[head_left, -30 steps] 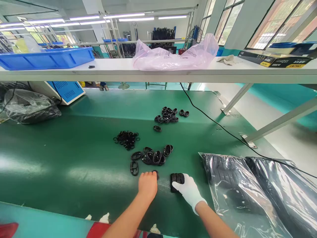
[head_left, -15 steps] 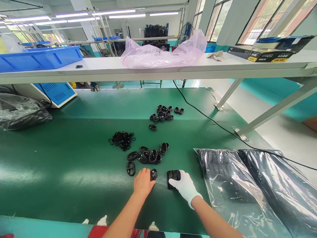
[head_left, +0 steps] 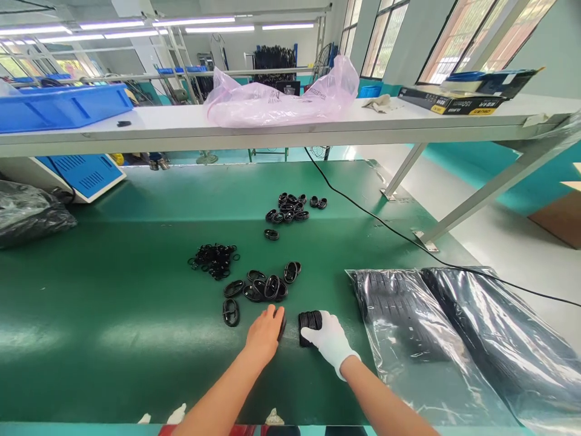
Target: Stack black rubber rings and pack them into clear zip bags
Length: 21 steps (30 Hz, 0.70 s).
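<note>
On the tabletop (head_left: 136, 272), the gloved right hand (head_left: 330, 340) grips a black stack (head_left: 310, 319), probably light and stiff, best held by its sides; the left hand (head_left: 264, 331) seemingly pinches a half-hidden oval piece (head_left: 282, 327).

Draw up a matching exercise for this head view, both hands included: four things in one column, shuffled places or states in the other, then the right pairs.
Things
1. White-gloved right hand
2. Bare left hand
3. Crumpled pink plastic bag
4. Tangled heap of small black rings

Places or states
A. Lying loose on the smooth green tabletop
B. Holding a thin-looking black piece, seen nearly edge-on
C. On top of the long white shelf
D. Gripping a ribbed black stack

Right pairs: 1-D, 2-B, 3-C, 4-A
</note>
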Available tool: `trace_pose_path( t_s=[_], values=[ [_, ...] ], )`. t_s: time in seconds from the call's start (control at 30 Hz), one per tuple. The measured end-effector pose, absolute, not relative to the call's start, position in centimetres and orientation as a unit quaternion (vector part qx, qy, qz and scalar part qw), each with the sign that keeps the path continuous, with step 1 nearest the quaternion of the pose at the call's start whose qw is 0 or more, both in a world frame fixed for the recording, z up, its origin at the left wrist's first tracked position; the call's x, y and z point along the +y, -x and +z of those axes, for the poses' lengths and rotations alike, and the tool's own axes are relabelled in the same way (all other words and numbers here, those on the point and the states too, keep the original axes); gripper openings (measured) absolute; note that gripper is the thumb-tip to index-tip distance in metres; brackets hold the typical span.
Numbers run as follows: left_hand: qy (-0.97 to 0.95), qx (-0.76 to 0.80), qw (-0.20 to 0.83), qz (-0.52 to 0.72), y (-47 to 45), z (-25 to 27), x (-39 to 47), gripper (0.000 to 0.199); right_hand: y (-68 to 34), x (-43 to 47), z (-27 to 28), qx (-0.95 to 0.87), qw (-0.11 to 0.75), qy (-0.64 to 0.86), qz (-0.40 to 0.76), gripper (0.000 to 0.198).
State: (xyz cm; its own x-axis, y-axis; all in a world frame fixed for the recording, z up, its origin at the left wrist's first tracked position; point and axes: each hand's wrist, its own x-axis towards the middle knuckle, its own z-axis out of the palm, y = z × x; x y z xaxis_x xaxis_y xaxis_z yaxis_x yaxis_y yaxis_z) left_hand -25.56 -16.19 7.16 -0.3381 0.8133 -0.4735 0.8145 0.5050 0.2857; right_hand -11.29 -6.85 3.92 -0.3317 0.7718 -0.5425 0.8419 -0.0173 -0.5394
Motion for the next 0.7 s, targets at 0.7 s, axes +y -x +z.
trace_pose_path(
  t_s=[0.7],
  values=[
    [-0.421, 0.780, 0.384, 0.261, 24.1, 4.0, -16.0, 0.076, 10.9, -5.3, 2.9, 0.728, 0.004, -0.542, -0.419, 0.046]
  ],
)
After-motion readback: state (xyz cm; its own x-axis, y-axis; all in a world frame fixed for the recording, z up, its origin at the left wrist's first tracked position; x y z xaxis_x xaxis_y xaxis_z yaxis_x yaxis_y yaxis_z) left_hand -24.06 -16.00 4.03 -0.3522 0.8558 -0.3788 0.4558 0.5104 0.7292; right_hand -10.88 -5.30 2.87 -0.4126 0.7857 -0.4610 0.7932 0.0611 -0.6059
